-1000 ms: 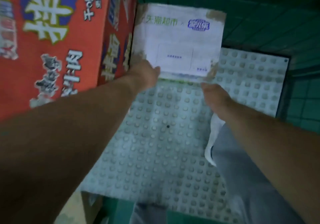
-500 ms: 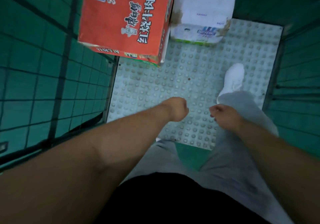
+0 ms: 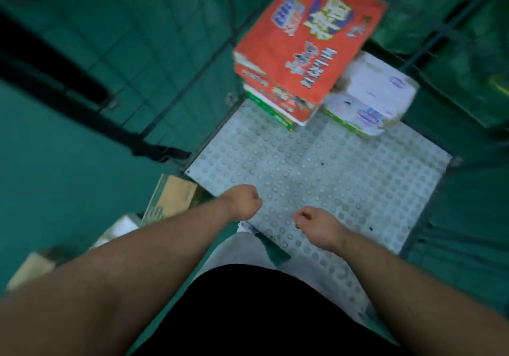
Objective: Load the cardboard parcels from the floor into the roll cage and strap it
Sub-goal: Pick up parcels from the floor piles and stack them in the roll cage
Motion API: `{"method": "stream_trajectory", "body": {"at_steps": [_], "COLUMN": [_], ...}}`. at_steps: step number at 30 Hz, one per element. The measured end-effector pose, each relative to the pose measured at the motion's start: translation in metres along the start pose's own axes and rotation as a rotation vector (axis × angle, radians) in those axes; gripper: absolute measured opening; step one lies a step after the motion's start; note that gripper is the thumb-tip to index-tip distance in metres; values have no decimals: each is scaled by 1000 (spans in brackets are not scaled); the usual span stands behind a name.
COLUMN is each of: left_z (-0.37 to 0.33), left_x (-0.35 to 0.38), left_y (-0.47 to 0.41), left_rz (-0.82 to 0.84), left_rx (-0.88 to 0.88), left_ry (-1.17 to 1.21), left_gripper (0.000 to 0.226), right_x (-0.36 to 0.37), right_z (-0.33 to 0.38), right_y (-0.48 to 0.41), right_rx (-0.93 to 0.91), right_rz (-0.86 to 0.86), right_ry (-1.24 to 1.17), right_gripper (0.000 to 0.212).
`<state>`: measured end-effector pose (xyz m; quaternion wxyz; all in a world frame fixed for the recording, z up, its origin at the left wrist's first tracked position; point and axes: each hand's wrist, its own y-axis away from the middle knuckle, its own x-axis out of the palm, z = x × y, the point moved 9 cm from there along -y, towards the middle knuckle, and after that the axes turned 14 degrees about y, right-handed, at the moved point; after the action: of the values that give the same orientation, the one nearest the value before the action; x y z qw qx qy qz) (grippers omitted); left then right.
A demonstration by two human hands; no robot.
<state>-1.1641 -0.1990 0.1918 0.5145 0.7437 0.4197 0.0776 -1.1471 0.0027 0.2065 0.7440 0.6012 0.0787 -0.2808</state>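
Standing at the open side of the green wire-mesh roll cage (image 3: 344, 179), the person faces the big red printed cardboard carton (image 3: 308, 41) stacked in its far left corner; the white taped cardboard carton (image 3: 369, 93) sits just beside it. Still on the green floor, left of the cage, lie the tan cardboard parcel (image 3: 172, 198), a small white parcel (image 3: 118, 229) and another tan parcel (image 3: 30, 270), blurred. These look stiff, dry and probably fairly light; I would clasp opposite side faces low down, sparing the flaps. The left hand (image 3: 243, 201) and right hand (image 3: 314, 222) hang over the base, fingers loosely curled, holding nothing.
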Motion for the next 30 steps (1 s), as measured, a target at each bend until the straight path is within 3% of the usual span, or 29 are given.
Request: {"method": "stream_trajectory", "body": {"at_steps": [7,13,17,24,30], "left_z": [154,295,365,491,627], "left_x": [22,79,106,142,192], "left_y": [114,222,273,359,462], "left_rz": [-342,-484,-580,-675,-827], "left_rx": [-188,-438,-476,-470,-633], "left_ry": [332,608,775,1068,1314], "left_gripper": [34,37,38,38,42], "right_x": [74,182,254,386,540], "right_z": [86,160,211,320,428], "right_y": [-16,35,74,112,161], "right_rx": [-233,-392,-491,-595,-752], "right_rz": [-12,158,252,244,283], "right_ry": [323,543,689,984,1251], "right_gripper": [31,28,33,30,24]}}
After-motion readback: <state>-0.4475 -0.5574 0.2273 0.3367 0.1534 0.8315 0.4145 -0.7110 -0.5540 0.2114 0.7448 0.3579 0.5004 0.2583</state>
